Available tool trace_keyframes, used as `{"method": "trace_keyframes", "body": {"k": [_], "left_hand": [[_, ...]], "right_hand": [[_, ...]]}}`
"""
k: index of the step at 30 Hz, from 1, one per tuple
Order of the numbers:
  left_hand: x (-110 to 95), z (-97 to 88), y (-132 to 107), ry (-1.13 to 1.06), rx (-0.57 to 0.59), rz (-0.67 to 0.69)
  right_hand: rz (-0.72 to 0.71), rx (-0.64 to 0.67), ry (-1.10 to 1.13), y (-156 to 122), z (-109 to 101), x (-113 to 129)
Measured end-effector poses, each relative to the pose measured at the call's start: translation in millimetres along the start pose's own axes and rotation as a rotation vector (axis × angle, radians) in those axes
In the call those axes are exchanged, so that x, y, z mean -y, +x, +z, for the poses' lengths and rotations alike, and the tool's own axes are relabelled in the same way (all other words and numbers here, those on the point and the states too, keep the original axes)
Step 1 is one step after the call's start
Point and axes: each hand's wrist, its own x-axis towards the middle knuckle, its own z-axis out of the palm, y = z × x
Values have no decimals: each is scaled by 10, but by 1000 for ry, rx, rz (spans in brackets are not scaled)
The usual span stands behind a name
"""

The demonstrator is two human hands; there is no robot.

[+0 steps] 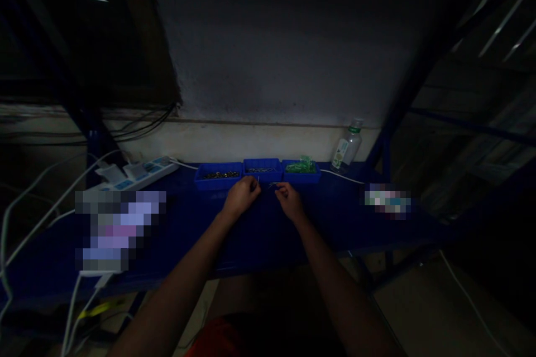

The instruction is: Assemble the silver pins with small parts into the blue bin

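Above the dark blue table, my left hand has its fingertips pinched on a thin pale metal piece that sticks up. Facing it a short gap away, my right hand is closed at the fingertips, with a thin metal piece poking out to the left. The exact kind of both pieces is too small and dark to tell. Just beyond my hands stand three blue bins: a left bin with small brass-coloured parts, a middle bin with thin silvery pieces, and a right bin with green plastic pieces.
A white power strip with plugs and cables lies at the back left, near a blurred-out item. At the back right a clear bottle leans near the wall. Another blurred-out item lies at the right.
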Motion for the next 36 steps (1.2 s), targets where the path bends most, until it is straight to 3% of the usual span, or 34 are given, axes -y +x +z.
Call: {"method": "trace_keyframes", "body": {"k": [6, 9, 12, 16, 19, 26, 30, 36], "left_hand": [[9, -1, 395, 199, -44, -208], [-81, 127, 373, 182, -36, -167], [-184, 289, 267, 143, 54, -68], [-258, 456, 208, 170, 177, -94], [-267, 515, 232, 179, 197, -123], [-177, 419, 123, 123, 188, -66], [-69, 307, -104, -35, 160, 66], [-15, 256, -288, -269, 104, 98]], "right_hand": [[-2, 54, -54, 6, 12, -46], [-4, -28, -49, 13, -3, -24], [-2, -79, -47, 21, -27, -5], [10, -78, -45, 23, -42, -4], [24, -82, -57, 24, -31, -29], [-30, 2, -202, 6, 10, -74], [-122, 115, -268, -28, 18, -39], [-214, 256, -289, -90, -5, 53]]}}
